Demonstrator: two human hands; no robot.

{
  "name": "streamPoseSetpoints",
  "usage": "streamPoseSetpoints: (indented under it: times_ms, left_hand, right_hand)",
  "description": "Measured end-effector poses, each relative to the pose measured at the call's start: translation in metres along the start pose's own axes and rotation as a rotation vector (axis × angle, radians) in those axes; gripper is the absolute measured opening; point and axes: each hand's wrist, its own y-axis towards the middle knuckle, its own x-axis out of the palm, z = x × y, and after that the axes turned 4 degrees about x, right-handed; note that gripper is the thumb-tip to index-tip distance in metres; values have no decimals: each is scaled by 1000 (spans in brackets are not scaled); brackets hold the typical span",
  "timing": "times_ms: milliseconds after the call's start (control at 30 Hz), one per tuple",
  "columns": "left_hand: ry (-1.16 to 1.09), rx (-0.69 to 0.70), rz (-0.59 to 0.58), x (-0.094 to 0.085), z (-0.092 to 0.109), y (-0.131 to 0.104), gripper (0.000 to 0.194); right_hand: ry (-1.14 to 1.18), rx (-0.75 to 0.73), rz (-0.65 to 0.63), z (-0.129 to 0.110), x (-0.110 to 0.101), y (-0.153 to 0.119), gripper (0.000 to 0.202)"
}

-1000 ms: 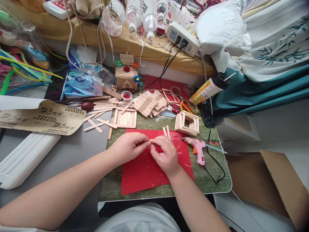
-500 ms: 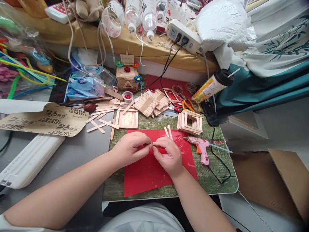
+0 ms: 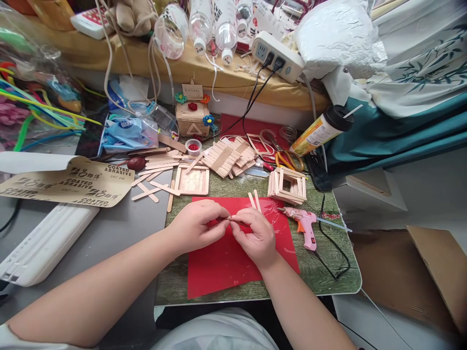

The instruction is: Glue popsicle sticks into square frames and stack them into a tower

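My left hand (image 3: 200,222) and my right hand (image 3: 256,238) meet fingertip to fingertip above a red sheet (image 3: 219,272). Both are closed in a pinch. Between the fingertips shows a sliver of something small and brownish, mostly hidden, so its kind cannot be made out. Just beyond my right hand, two loose craft sticks (image 3: 257,200) lie on the sheet's far edge. A pink hot glue gun (image 3: 308,228) rests to the right, its nozzle towards the sheet. Behind it stands a stacked square frame of craft sticks (image 3: 287,184).
At the back are a flat stick square (image 3: 192,180), bundled craft sticks (image 3: 221,155), a decorated stick box (image 3: 192,119), scissors (image 3: 288,158) and a drink cup (image 3: 321,131). Sandpaper (image 3: 69,182) lies at left. The glue gun's black cord (image 3: 341,250) loops along the right table edge.
Both hands stay almost in place, still pinched together. A little more of the small brownish thing shows between the fingertips. The whole view has shifted very slightly.
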Motion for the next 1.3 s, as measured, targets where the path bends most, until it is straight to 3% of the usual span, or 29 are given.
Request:
streamPoseSetpoints:
  times_ms: [1033,1300]
  left_hand:
    - [8,22,73,6,-8,-1,12]
    - [-17,-123,40,8,-6,0,17]
  right_hand:
    - [4,-51,-12,3,1,-1,35]
    - [-33,-64,25,8,3,-2,42]
